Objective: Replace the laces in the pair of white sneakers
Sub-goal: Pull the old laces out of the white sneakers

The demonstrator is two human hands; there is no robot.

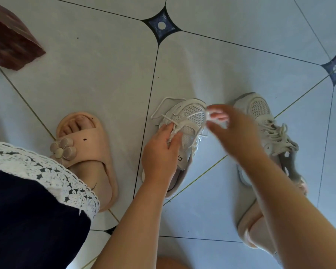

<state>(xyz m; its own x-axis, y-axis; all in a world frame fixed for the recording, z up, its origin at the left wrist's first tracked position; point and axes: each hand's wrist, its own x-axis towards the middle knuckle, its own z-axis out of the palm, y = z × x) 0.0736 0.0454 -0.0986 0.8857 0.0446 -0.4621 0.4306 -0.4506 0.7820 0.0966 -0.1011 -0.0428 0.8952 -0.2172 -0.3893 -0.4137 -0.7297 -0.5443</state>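
Two white mesh sneakers stand on the tiled floor. The left sneaker has a loosened white lace that loops out past its toe. My left hand grips this shoe at the tongue, with thumb and fingers curled round the lace area. My right hand is blurred above the gap between the shoes; its fingertips pinch a strand of the white lace near the left sneaker's toe. The right sneaker is laced, and my right forearm covers part of it.
My foot in a beige flower slipper stands left of the shoes, a second slippered foot lies under my right arm. A reddish-brown wooden furniture corner sits at top left. Dark fabric with a lace hem fills the lower left.
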